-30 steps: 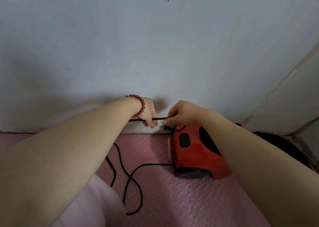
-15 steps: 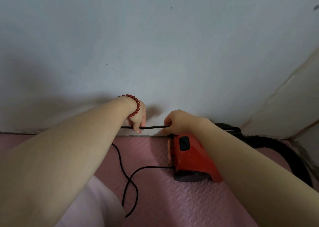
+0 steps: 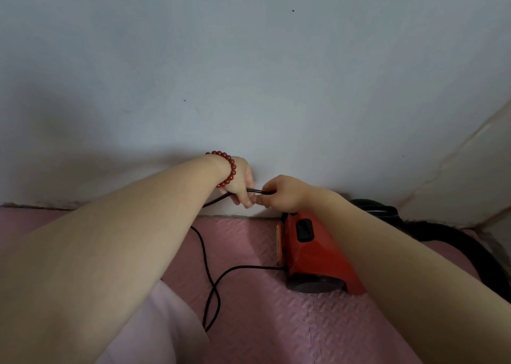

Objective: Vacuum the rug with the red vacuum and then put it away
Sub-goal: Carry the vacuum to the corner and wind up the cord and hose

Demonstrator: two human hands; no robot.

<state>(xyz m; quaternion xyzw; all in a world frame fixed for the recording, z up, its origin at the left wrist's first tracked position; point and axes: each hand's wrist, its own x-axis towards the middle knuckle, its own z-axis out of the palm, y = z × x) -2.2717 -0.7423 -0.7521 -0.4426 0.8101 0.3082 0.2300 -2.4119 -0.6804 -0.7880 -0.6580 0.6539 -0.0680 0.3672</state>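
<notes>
The red vacuum (image 3: 312,255) stands on the pink mat (image 3: 254,322) close to the wall, partly hidden under my right forearm. Its black power cord (image 3: 213,280) runs from the vacuum's left side in a loop across the mat. Above the vacuum's far end, my left hand (image 3: 240,182), with a red bead bracelet on the wrist, and my right hand (image 3: 282,193) both grip a stretch of the cord. The two hands touch each other at the fingertips.
A pale wall (image 3: 249,87) rises straight ahead. A black hose (image 3: 448,239) curves along the right behind the vacuum, beside a white slanted surface (image 3: 470,175). My pink clothing (image 3: 154,336) shows at the bottom.
My hands have come together on the cord, closing the gap between them. The loose loop of cord on the mat has shortened and shifted.
</notes>
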